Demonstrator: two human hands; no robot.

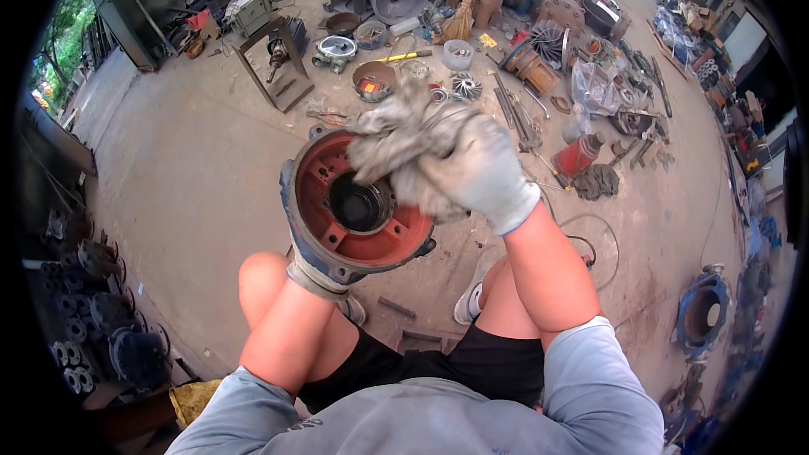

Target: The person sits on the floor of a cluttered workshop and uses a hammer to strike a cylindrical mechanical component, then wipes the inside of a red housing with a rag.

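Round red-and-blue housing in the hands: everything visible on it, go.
The round housing looks like cast metal, blue outside, red-brown inside, with a dark central bore and raised ribs or lugs around the inner wall. It is held up over the person's knees, open face tilted toward the camera. The gloved left hand grips its lower rim from beneath. The gloved right hand presses a dirty grey rag against its upper right rim. Small ears stick out of the outer edge.

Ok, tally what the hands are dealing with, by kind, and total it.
Gloved hands: 2, left hand and right hand
Round motor end cover, red inside: 1
Dirty grey rag: 1
Total: 4
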